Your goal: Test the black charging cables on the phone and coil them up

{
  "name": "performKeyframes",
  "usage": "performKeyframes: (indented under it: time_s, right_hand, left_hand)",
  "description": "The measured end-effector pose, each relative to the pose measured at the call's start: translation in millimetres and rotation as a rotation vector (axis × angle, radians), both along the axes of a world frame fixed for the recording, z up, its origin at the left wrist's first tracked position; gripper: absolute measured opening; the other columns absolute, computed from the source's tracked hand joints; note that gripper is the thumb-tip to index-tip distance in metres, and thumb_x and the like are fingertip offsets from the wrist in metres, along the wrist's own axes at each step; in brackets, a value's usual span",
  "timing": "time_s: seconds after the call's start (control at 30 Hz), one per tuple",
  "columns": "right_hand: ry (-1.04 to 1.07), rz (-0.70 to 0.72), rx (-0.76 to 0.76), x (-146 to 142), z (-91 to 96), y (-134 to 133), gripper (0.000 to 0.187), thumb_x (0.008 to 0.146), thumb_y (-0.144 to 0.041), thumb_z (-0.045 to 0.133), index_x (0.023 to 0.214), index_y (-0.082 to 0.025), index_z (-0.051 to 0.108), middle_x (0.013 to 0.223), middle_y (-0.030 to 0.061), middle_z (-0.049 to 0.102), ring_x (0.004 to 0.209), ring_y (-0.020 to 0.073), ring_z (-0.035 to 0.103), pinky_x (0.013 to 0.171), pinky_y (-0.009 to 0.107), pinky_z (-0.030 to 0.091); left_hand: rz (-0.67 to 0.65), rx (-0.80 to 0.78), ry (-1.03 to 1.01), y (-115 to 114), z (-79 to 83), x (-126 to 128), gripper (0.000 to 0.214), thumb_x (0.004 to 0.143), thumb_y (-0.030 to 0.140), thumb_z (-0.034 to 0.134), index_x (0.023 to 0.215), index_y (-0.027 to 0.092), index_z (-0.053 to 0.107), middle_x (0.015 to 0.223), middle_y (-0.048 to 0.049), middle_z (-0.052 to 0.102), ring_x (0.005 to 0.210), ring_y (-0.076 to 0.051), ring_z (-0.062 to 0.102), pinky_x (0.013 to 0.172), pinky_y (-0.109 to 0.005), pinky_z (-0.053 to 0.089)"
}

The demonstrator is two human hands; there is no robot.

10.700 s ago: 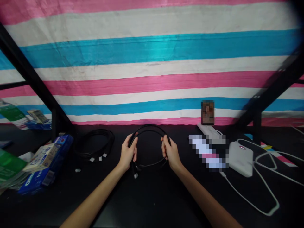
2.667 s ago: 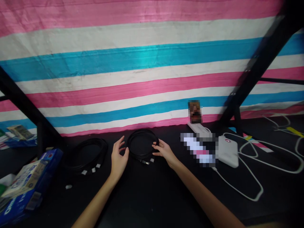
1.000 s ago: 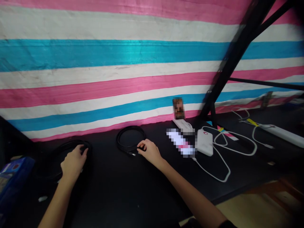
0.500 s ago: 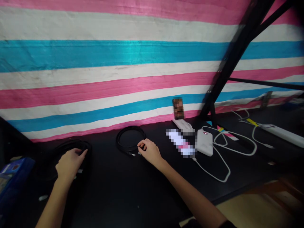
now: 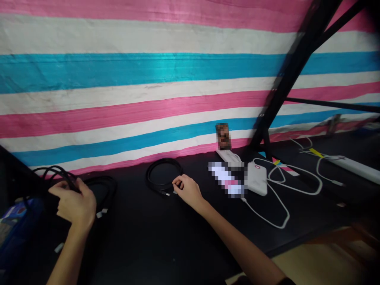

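My left hand [image 5: 74,206] is closed round a black cable [image 5: 52,172] that it has lifted off the pile of black coiled cables [image 5: 102,189] at the left of the black table [image 5: 166,237]. My right hand [image 5: 187,190] rests on the table with curled fingers touching the near edge of a single coiled black cable [image 5: 162,174], close to its plug ends. White plug ends of the pile show just right of my left hand.
A white power bank [image 5: 257,178] with white cords [image 5: 279,206] lies to the right, beside blurred items. A white power strip [image 5: 354,168] sits far right. A blue box [image 5: 13,225] is at the left edge. Black frame posts [image 5: 285,83] rise before the striped tarp.
My left hand has closed on a cable from the left pile and pulled it up and to the left. My right hand has stayed at the single coil.
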State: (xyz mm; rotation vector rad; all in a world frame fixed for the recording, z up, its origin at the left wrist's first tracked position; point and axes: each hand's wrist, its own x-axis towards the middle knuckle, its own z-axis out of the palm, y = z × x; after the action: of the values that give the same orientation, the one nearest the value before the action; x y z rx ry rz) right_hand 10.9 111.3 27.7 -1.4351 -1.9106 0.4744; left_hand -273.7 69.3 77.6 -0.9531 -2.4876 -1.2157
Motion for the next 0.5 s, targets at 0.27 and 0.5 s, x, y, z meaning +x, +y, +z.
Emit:
performKeyframes:
  time_s: [0.27, 0.5]
  right_hand:
    - [0.041, -0.014, 0.031, 0, 1.2, 0, 0.009, 0.072, -0.019, 0.056, 0.078, -0.024, 0.06, 0.075, -0.0027, 0.059, 0.061, 0.0092, 0.053, 0.053, 0.021, 0.035]
    - [0.518, 0.106, -0.215, -8, 5.0, 3, 0.016, 0.074, -0.034, 0.057, 0.076, -0.019, 0.053, 0.059, -0.0042, 0.049, 0.052, 0.009, 0.05, 0.048, 0.02, 0.039]
  left_hand:
    - [-0.047, 0.466, 0.197, -4, -3.7, 23, 0.039, 0.086, 0.037, 0.031, 0.112, 0.007, 0.034, 0.091, -0.015, 0.056, 0.082, -0.023, 0.06, 0.072, -0.036, 0.049]
    - [-0.49, 0.262, 0.216, 1, -24.0, 45, 0.014, 0.078, 0.031, 0.04, 0.069, 0.021, 0.043, 0.059, -0.0014, 0.046, 0.057, -0.018, 0.054, 0.056, -0.031, 0.045]
